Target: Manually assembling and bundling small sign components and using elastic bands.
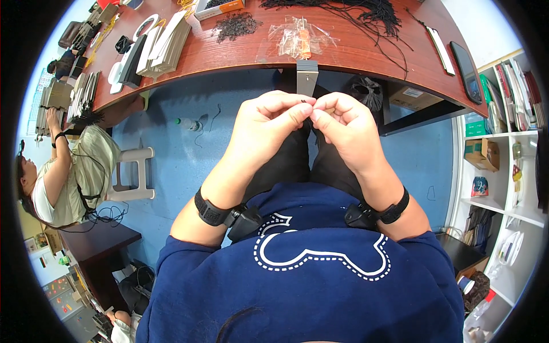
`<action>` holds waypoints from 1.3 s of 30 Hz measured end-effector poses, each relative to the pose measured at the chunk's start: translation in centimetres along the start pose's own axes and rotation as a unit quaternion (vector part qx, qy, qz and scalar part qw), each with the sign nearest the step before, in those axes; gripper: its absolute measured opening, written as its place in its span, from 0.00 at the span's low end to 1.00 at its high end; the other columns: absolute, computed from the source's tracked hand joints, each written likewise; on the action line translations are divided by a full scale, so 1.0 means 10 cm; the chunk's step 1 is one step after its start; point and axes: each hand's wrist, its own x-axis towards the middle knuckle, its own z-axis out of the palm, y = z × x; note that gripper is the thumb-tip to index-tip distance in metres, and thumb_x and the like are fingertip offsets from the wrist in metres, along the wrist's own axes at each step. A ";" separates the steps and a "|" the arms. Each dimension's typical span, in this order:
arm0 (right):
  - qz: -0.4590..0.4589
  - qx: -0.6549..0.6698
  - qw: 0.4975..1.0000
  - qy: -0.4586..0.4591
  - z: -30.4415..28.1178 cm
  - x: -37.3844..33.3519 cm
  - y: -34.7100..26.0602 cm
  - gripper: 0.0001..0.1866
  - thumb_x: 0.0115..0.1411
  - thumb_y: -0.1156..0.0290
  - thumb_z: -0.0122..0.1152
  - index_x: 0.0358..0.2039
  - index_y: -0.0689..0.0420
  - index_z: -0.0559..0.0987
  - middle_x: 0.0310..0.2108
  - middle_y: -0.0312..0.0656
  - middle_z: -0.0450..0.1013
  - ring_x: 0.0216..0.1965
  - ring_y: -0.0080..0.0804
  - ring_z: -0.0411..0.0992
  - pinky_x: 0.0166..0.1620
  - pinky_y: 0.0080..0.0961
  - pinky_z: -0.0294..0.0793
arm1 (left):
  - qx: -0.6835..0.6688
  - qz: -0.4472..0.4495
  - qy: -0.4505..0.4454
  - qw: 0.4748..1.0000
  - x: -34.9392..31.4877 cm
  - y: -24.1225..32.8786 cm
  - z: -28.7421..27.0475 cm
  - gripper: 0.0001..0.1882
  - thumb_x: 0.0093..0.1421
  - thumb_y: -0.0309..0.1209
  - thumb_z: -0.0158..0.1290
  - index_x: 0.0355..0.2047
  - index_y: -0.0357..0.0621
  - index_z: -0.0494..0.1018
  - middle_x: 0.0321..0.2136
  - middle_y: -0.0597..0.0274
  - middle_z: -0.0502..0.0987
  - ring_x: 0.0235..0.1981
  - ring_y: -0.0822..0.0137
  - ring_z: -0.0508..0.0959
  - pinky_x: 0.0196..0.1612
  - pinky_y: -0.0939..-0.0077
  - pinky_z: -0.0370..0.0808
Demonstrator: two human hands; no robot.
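Note:
My left hand (264, 123) and my right hand (347, 128) meet fingertip to fingertip above my lap, just in front of the table edge. Between the left thumb and forefinger shows a tiny black piece (303, 101), too small to name. The right thumb and fingers are pinched close beside it; what they hold, if anything, is hidden. Just beyond the hands, a grey metal block (307, 74) juts from the table edge. Behind it lies crinkled clear plastic film (286, 39) around an orange-brown strip (303, 44).
On the red-brown table (229, 57) are a heap of small black parts (237, 26), black cords (366, 14), a stack of pale boards (166, 48) and a dark phone (465, 71). A person (74, 166) works at the left. White shelves (497, 177) stand right.

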 end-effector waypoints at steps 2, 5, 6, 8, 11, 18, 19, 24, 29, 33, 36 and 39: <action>0.002 -0.005 1.000 -0.006 0.00 0.00 0.00 0.03 0.59 0.75 0.58 0.33 0.61 0.76 0.29 0.34 0.75 0.24 0.10 0.66 0.26 0.08 0.64 | -0.005 0.017 0.016 1.000 0.01 -0.05 0.03 0.10 0.61 0.26 0.52 0.41 0.38 0.75 0.31 0.65 0.76 0.29 0.77 0.74 0.33 0.82 0.72; 0.043 -0.019 0.999 0.007 -0.04 0.02 0.05 0.05 0.59 0.73 0.58 0.34 0.61 0.76 0.30 0.37 0.76 0.23 0.11 0.66 0.25 0.09 0.64 | -0.044 0.039 0.047 0.997 0.00 -0.14 0.13 0.10 0.60 0.25 0.52 0.43 0.38 0.75 0.32 0.64 0.77 0.31 0.75 0.75 0.36 0.81 0.73; 0.054 0.024 0.998 0.008 -0.04 0.03 0.07 0.06 0.59 0.72 0.58 0.34 0.61 0.76 0.29 0.37 0.76 0.23 0.11 0.65 0.25 0.09 0.63 | -0.078 0.044 0.061 0.994 0.00 -0.16 0.16 0.11 0.61 0.25 0.52 0.43 0.37 0.75 0.32 0.64 0.77 0.32 0.75 0.75 0.38 0.81 0.74; 0.065 0.066 0.996 0.009 -0.03 0.03 0.09 0.07 0.60 0.71 0.58 0.34 0.61 0.76 0.29 0.36 0.76 0.22 0.11 0.65 0.24 0.09 0.62 | -0.128 0.012 0.061 0.990 0.00 -0.19 0.17 0.11 0.61 0.26 0.51 0.43 0.37 0.74 0.33 0.63 0.77 0.33 0.74 0.76 0.40 0.80 0.74; 0.062 0.097 0.993 0.027 0.02 0.03 0.10 0.07 0.59 0.70 0.58 0.34 0.60 0.77 0.28 0.36 0.76 0.21 0.12 0.64 0.23 0.09 0.60 | -0.200 -0.038 0.059 0.977 0.00 -0.18 0.16 0.11 0.62 0.26 0.51 0.43 0.35 0.74 0.35 0.62 0.77 0.34 0.73 0.76 0.42 0.79 0.74; 0.052 0.083 0.994 0.040 0.02 0.02 0.14 0.07 0.59 0.69 0.59 0.34 0.60 0.78 0.27 0.36 0.76 0.21 0.12 0.64 0.24 0.09 0.60 | -0.109 0.013 0.050 0.993 -0.02 -0.23 0.13 0.12 0.62 0.28 0.51 0.43 0.35 0.74 0.39 0.60 0.76 0.36 0.73 0.75 0.43 0.78 0.73; 0.064 0.094 0.993 0.042 0.02 0.02 0.14 0.07 0.59 0.69 0.59 0.34 0.59 0.78 0.27 0.35 0.76 0.21 0.12 0.64 0.24 0.09 0.60 | -0.109 0.013 0.050 0.993 -0.02 -0.25 0.12 0.12 0.62 0.28 0.51 0.43 0.35 0.74 0.39 0.60 0.76 0.36 0.73 0.75 0.43 0.78 0.73; 0.092 0.138 0.986 0.030 -0.03 0.04 0.16 0.07 0.58 0.70 0.60 0.34 0.59 0.78 0.27 0.35 0.76 0.20 0.12 0.63 0.23 0.08 0.59 | -0.319 -0.075 -0.023 0.944 -0.01 -0.24 0.08 0.15 0.62 0.31 0.51 0.46 0.35 0.72 0.39 0.62 0.75 0.38 0.71 0.75 0.46 0.77 0.73; 0.130 0.159 0.979 -0.008 -0.05 0.05 0.19 0.07 0.58 0.71 0.60 0.34 0.60 0.78 0.27 0.35 0.75 0.21 0.12 0.64 0.23 0.08 0.60 | -0.297 -0.065 -0.043 0.952 -0.02 -0.32 -0.01 0.13 0.62 0.31 0.51 0.44 0.36 0.72 0.37 0.63 0.74 0.38 0.70 0.76 0.45 0.75 0.73; 0.134 0.136 0.981 -0.017 -0.05 0.04 0.15 0.08 0.58 0.71 0.59 0.35 0.61 0.78 0.28 0.36 0.75 0.21 0.13 0.65 0.23 0.09 0.60 | -0.178 -0.011 -0.047 0.983 0.01 -0.34 -0.09 0.08 0.61 0.27 0.52 0.38 0.36 0.75 0.35 0.62 0.74 0.37 0.71 0.76 0.43 0.76 0.74; 0.114 0.116 0.987 -0.001 -0.01 0.03 0.16 0.08 0.58 0.71 0.59 0.36 0.62 0.78 0.28 0.37 0.76 0.22 0.13 0.66 0.23 0.09 0.61 | -0.178 -0.031 0.041 0.983 -0.02 -0.25 0.06 0.06 0.59 0.23 0.53 0.36 0.35 0.75 0.35 0.62 0.74 0.34 0.72 0.75 0.39 0.78 0.74; 0.106 0.113 0.988 0.011 0.00 0.02 0.20 0.08 0.59 0.72 0.58 0.36 0.62 0.78 0.28 0.37 0.76 0.22 0.14 0.67 0.24 0.10 0.62 | -0.063 0.068 0.080 0.992 -0.02 -0.29 0.11 0.04 0.60 0.23 0.51 0.34 0.36 0.75 0.35 0.62 0.74 0.31 0.74 0.74 0.37 0.81 0.73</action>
